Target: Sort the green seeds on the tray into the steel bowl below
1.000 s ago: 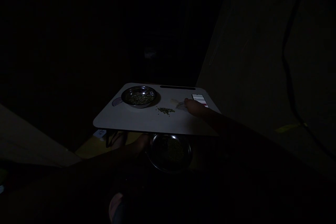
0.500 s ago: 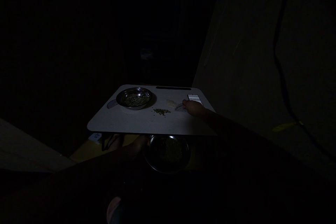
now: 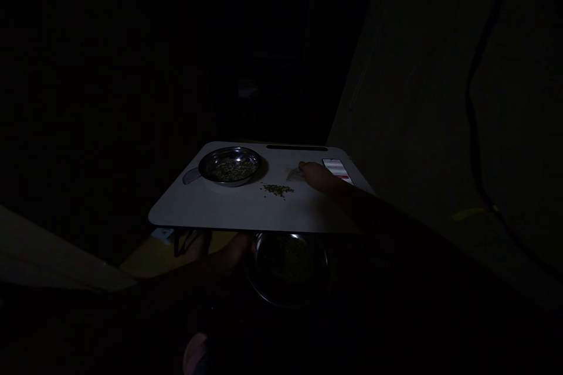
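Observation:
The scene is very dark. My right hand (image 3: 319,176) is over the white table, its fingers pinched together at a thin, pale grey piece (image 3: 294,174) whose kind I cannot make out. Near the fingers lies a loose heap of small green seeds or beans (image 3: 278,190). My left hand (image 3: 237,248) is closed at the left rim of a lower steel bowl (image 3: 259,290), which sits below the table's near edge and has greenish contents. Another steel bowl (image 3: 206,174), with similar green pieces in it, rests on the table's left side.
A lit phone (image 3: 336,169) lies at the right of the white table (image 3: 220,211). The tabletop has a dark slot (image 3: 297,147) along its far edge. A wall with a hanging dark cable (image 3: 472,123) stands to the right.
My right hand has moved slightly left and away from me with the thin piece, over where a pale patch showed. My left hand stays at the lower bowl. The view has shifted slightly.

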`<act>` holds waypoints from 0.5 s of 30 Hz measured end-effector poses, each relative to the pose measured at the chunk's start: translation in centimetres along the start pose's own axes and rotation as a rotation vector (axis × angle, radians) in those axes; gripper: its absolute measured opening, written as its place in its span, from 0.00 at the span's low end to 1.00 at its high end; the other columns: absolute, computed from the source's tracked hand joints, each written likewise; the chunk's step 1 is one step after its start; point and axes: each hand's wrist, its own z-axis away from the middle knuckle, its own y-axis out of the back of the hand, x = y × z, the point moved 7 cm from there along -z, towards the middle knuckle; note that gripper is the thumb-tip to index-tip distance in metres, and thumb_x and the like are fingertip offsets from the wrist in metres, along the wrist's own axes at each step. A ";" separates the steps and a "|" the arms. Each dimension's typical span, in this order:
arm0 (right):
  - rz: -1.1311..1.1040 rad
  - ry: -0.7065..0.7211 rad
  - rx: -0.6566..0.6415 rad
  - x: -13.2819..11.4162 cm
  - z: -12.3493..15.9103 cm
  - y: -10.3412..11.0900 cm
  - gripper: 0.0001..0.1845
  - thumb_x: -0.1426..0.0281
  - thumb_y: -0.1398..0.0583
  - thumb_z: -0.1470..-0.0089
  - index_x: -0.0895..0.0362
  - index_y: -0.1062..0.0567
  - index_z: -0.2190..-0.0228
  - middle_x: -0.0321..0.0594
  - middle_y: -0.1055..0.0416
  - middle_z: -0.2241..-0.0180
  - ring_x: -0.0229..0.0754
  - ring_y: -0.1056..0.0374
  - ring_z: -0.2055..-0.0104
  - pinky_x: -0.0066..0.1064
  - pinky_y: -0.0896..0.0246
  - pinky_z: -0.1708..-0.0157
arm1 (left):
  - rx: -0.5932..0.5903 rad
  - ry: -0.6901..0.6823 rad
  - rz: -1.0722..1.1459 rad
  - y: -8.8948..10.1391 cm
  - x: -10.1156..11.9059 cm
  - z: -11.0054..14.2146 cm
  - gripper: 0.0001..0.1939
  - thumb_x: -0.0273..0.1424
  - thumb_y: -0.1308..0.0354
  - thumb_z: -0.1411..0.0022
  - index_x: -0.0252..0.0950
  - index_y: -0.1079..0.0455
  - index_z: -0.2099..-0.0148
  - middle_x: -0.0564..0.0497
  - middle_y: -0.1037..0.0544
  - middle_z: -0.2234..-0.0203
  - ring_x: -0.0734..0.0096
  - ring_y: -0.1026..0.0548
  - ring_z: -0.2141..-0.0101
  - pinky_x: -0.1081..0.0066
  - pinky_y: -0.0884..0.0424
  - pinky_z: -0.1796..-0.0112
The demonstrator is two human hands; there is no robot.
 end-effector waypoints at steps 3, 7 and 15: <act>-0.011 0.010 0.015 -0.4 -0.5 0.0 0.16 0.69 0.55 0.50 0.61 0.39 0.60 0.49 0.35 0.62 0.41 0.39 0.63 0.26 0.49 0.70 | -0.046 0.096 0.064 -0.1 -1.3 -0.8 0.08 0.24 0.55 0.61 0.37 0.46 0.88 0.53 0.42 0.93 0.73 0.41 0.88 0.72 0.44 0.85; -0.028 -0.006 0.004 -0.8 -1.0 0.0 0.16 0.69 0.55 0.50 0.61 0.40 0.59 0.50 0.36 0.61 0.41 0.39 0.63 0.27 0.49 0.70 | -0.079 0.073 0.130 -0.1 -2.3 -1.9 0.07 0.26 0.55 0.63 0.36 0.44 0.88 0.54 0.42 0.94 0.75 0.41 0.88 0.73 0.44 0.86; -0.011 0.008 0.059 -0.4 -0.3 1.0 0.16 0.68 0.58 0.49 0.62 0.41 0.59 0.48 0.36 0.63 0.41 0.39 0.64 0.27 0.50 0.71 | -0.067 -0.008 0.157 0.2 -2.1 -2.6 0.07 0.28 0.55 0.61 0.37 0.44 0.86 0.54 0.40 0.92 0.74 0.39 0.87 0.73 0.42 0.84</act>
